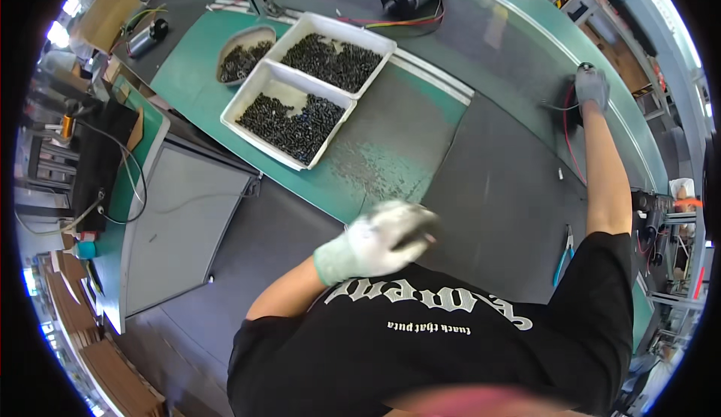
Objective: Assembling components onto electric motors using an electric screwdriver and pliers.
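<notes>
One dark motor (pixel 573 110), blackish and rounded, sits at the far right of your bench, on the green belt (pixel 496 30); a thin red wire curves down from it toward you, and a paler lead sticks out to its left. Much of its shape is hidden by your right hand (pixel 592 89), so its full outline cannot be told. The motor lies under and just to the left of that hand, at the end of your outstretched right arm. Your grey-gloved fingers there look bent over it and touching it, but how firmly they close you cannot tell from this view.

Your left hand (pixel 389 238), in a pale glove, hovers in front of your chest, well apart from the motor. It is blurred, the fingers partly curled; whether the dark patch at their tips is a held part or the glove itself cannot be told.

Between your arms spreads a dark mat (pixel 503 184), with blue-handled pliers (pixel 568 250) near your right sleeve. Beyond your left hand, two white trays (pixel 279 92) hold heaps of small black pieces (pixel 297 128), beside a smaller bowl (pixel 260 36) of similar pieces.
</notes>
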A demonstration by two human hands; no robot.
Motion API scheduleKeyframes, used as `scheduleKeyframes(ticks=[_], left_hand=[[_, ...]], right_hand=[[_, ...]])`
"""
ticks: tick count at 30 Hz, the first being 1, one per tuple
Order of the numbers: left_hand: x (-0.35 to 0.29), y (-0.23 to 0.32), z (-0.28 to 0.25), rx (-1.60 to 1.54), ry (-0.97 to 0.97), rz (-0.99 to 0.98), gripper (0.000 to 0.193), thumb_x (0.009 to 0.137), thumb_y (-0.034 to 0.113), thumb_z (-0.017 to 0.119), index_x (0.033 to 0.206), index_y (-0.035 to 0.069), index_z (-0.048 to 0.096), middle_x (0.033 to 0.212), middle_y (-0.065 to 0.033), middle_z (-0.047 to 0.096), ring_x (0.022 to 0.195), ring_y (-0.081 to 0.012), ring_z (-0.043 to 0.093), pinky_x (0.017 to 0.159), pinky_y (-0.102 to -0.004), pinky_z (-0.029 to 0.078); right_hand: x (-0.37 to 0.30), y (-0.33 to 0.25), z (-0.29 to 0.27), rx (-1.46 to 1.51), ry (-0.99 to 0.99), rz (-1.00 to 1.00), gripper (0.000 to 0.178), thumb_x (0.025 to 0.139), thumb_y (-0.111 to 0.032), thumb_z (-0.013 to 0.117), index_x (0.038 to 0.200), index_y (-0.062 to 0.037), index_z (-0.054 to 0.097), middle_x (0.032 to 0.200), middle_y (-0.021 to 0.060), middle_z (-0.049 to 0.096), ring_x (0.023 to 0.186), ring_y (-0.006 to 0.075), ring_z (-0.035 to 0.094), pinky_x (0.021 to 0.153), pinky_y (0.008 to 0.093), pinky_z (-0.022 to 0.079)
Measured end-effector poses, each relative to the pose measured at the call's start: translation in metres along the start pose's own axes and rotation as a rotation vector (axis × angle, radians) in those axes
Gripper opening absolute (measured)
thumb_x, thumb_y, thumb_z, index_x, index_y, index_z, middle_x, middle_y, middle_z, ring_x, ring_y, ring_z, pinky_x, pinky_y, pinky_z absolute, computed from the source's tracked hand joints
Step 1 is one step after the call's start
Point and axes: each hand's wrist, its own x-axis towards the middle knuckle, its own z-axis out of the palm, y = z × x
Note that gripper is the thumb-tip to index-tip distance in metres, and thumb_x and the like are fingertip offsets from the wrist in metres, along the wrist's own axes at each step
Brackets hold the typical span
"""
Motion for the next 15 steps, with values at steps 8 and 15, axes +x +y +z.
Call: scheduleKeyframes(ticks=[8,15], left_hand=[[-0.003,-0.027,0.019,0.432,0.351,-0.048,0.017,0.07,0.003,0.069,0.087,0.001,0.065,0.084,-0.0133,0.066,0.073,-0.0294,0.063,0.069,-0.0382,0.051],[-0.008,-0.022,0.021,0.51,0.389,-0.14,0.017,0.073,0.012,0.071,0.089,0.006,0.067,0.083,-0.0107,0.065,0.077,-0.028,0.062,0.07,-0.0381,0.051]], right_hand=[[-0.134,-0.374,-0.06,1.363,-1.014,-0.248,0.045,0.091,-0.044,0.06,0.114,-0.0057,0.062,0.102,0.0091,0.065,0.082,0.0176,0.062,0.075,0.0346,0.052],[-0.132,-0.442,0.023,1.592,-1.07,0.11,0.034,0.092,-0.04,0.057,0.114,-0.0143,0.064,0.086,0.0077,0.06,0.066,0.0178,0.055,0.055,0.0306,0.048]])
